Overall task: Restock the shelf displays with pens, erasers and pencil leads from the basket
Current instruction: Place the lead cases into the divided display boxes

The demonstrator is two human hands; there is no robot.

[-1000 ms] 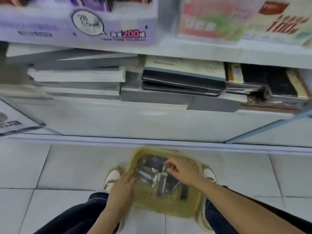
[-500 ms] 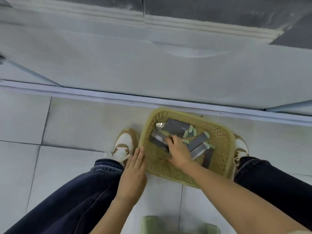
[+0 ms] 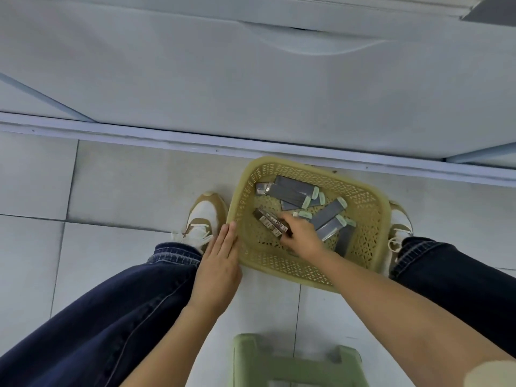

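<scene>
Now, right hand (image 3: pixel 300 238): down inside the basket (image 3: pixel 383 210), fingers curled, pinching a dark labelled packet (image 3: pixel 270 225) over the basket's left half.
Left hand (image 3: pixel 220 263): flat, fingers straight and together, holding nothing, touching the basket's left outer wall.
Basket: yellow mesh, on the tiled floor (image 3: pixel 117 191) between two tan-and-white shoes (image 3: pixel 205 219), just near of the white shelf base (image 3: pixel 251 79).
Grey packs (image 3: pixel 293 191): loose, pale green ends, spread across the far and right parts of the basket.
Green stool (image 3: pixel 293 364): at the near edge.
</scene>
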